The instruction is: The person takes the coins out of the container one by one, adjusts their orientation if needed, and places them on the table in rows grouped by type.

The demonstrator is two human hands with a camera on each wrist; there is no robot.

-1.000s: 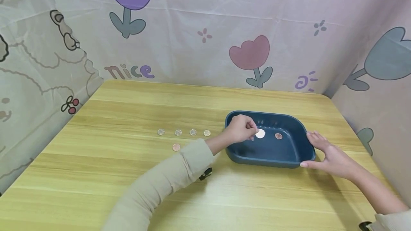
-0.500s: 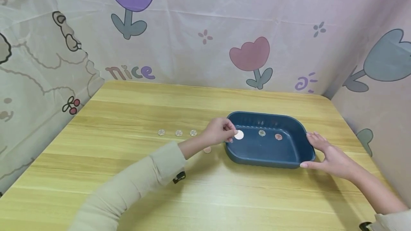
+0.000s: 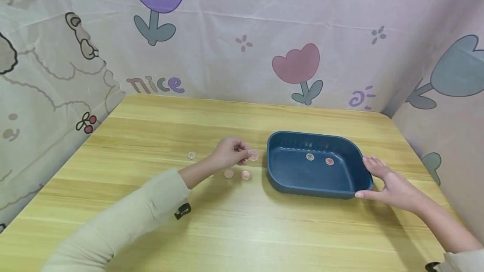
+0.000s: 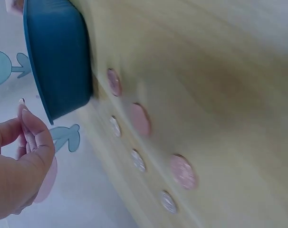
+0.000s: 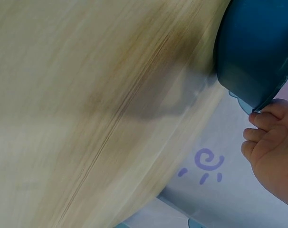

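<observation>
My left hand (image 3: 231,153) pinches a pinkish coin (image 3: 253,155) between thumb and fingertips, left of the blue tray (image 3: 310,191). The left wrist view has this hand (image 4: 23,161) beside the tray, only a sliver of coin at its fingertips. My right hand (image 3: 389,184) holds the tray's right end, thumb at the front corner and fingers along the side. Inside the tray lie a silvery coin (image 3: 310,157) and a copper coin (image 3: 330,161). On the table are pink coins (image 4: 183,171) and silvery coins (image 4: 138,160) in two rows, some hidden by my left hand in the head view.
The light wooden table (image 3: 264,230) reaches back to a patterned cloth (image 3: 227,66). More cloth (image 3: 453,70) hangs along the right side. The tray's raised wall stands between its inside and the coin rows.
My left hand has moved left, from over the tray to beyond its left rim, carrying the pinched coin. The right hand keeps its hold on the tray.
</observation>
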